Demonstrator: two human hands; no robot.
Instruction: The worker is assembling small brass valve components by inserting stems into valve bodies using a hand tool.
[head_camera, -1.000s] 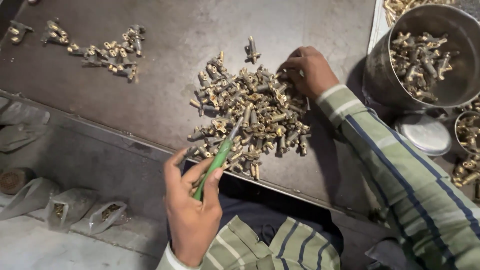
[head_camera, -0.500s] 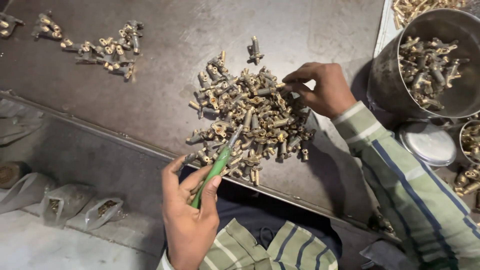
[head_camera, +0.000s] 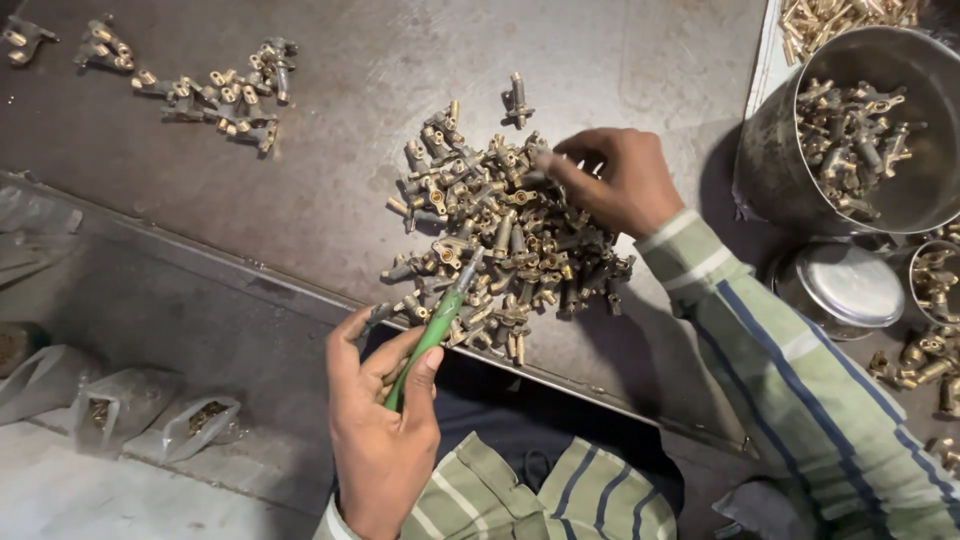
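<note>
Brass fittings pile (head_camera: 500, 235), steel bucket (head_camera: 770, 160) beside

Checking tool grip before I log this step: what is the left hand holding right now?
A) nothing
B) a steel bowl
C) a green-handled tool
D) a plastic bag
C: the left hand grips a green-handled tool whose metal tip points into the pile of brass fittings, while the right hand reaches into the far side of that pile.
</note>
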